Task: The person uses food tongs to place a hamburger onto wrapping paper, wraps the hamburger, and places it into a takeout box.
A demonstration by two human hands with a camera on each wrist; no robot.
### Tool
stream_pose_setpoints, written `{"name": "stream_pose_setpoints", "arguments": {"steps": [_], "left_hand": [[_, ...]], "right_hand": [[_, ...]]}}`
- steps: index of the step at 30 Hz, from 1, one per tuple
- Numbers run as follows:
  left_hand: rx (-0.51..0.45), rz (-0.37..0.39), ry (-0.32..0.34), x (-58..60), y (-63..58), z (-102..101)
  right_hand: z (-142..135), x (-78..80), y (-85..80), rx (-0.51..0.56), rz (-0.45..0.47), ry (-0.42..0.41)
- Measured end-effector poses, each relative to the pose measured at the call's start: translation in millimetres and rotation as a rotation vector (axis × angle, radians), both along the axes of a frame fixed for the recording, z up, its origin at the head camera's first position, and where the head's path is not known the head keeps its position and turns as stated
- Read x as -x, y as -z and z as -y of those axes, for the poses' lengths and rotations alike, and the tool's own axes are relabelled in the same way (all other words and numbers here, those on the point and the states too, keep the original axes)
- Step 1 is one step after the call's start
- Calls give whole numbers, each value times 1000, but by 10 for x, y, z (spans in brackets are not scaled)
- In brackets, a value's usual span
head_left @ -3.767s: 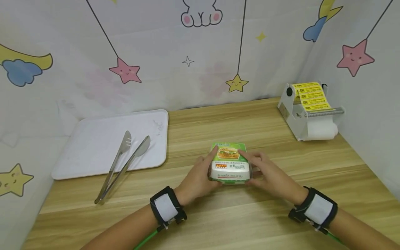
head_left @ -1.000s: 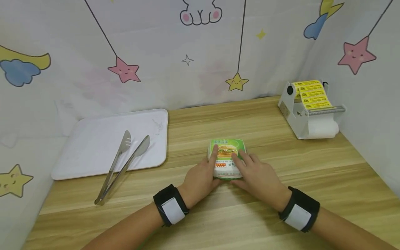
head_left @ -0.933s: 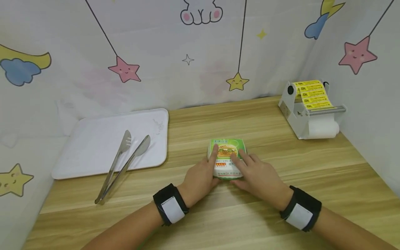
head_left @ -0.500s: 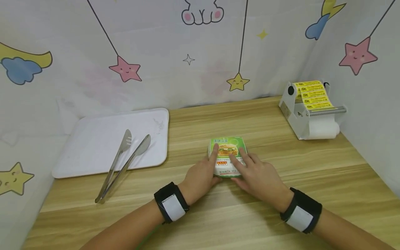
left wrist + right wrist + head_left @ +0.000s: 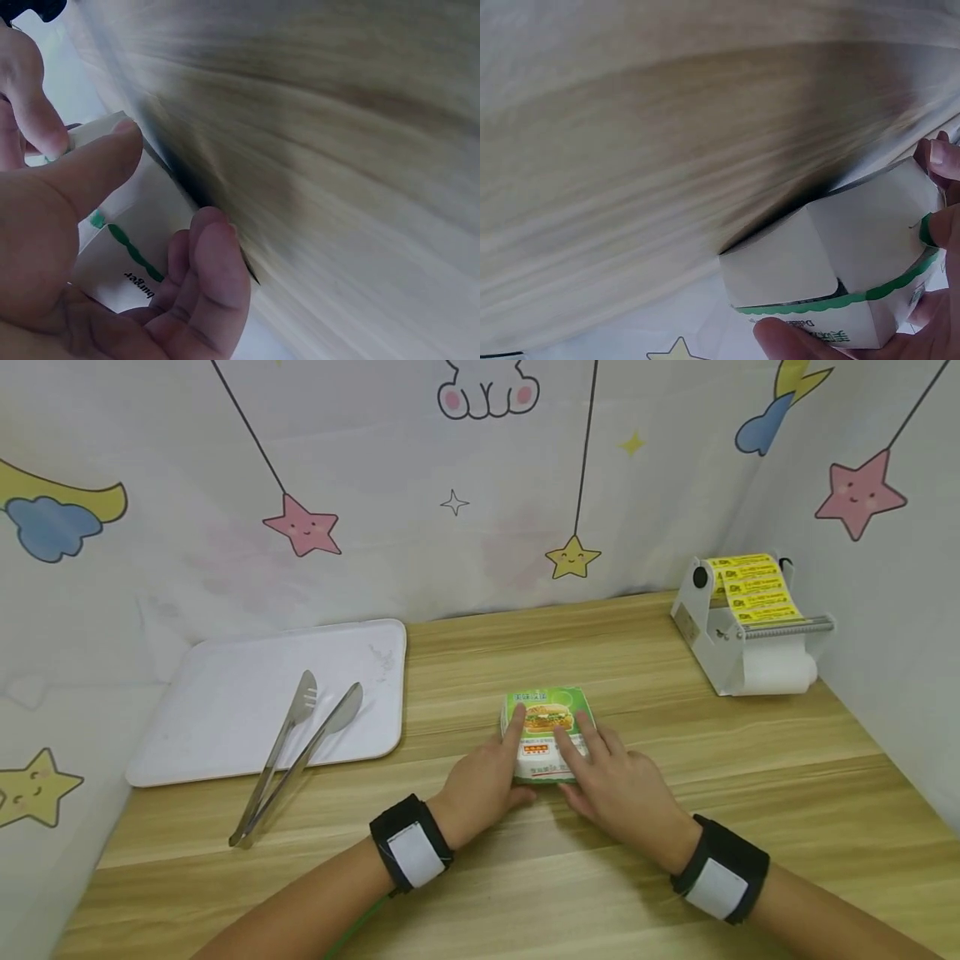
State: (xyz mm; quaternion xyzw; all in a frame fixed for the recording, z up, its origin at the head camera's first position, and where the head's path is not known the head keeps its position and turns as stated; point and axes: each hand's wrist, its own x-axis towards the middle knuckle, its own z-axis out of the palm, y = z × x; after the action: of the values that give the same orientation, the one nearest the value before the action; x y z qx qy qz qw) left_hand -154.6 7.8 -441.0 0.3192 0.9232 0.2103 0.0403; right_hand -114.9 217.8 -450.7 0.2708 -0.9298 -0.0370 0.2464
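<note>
A small green-and-white cardboard burger box (image 5: 551, 697) with a burger picture on its lid sits on the wooden table, lid down. My left hand (image 5: 476, 789) grips its left side: the index finger lies along the lid and the thumb is at the near side. In the left wrist view the other fingers of the left hand (image 5: 191, 292) curl round the white wall of the box (image 5: 150, 202). My right hand (image 5: 622, 781) holds the right side, fingertips spread on the lid and thumb at the near edge. A tab on the box (image 5: 877, 225) shows beside that thumb in the right wrist view.
On the left a white tray (image 5: 225, 693) carries metal tongs (image 5: 300, 752), whose handle end reaches over the near rim onto the table. A label dispenser (image 5: 742, 635) with a roll of yellow labels stands at the back right. A printed curtain (image 5: 465, 552) hangs behind the table.
Since the oldest frame, the box has shifted slightly away from me and my right fingers have moved from its right side onto the lid. In the last second the hands have barely moved.
</note>
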Motion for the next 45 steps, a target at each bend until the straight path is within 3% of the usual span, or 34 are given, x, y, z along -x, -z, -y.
{"name": "stream_pose_setpoints", "arguments": {"steps": [11,20,24,31,33,39,45], "left_hand": [[-12,-13,15,-14,25,20],[32,-101,-74,57,62,40],[20,-134,-66,77,70,36],[28,-100,-79,79,58,4],[37,-86,-85,74,50,-4],[43,-54,-100,71,24,-2],[47,-54,-93,76,5,2]], "right_hand": [[-22,-3,-61,117,178,77],[-190,100,-66,125,309,-54],[-220,137,-72,170,380,-77],[-240,174,-101,197,444,-120],[-277,187,-94,257,469,-81],[-291,169,-70,444,491,170],[-247,163,-43,552,584,173]]}}
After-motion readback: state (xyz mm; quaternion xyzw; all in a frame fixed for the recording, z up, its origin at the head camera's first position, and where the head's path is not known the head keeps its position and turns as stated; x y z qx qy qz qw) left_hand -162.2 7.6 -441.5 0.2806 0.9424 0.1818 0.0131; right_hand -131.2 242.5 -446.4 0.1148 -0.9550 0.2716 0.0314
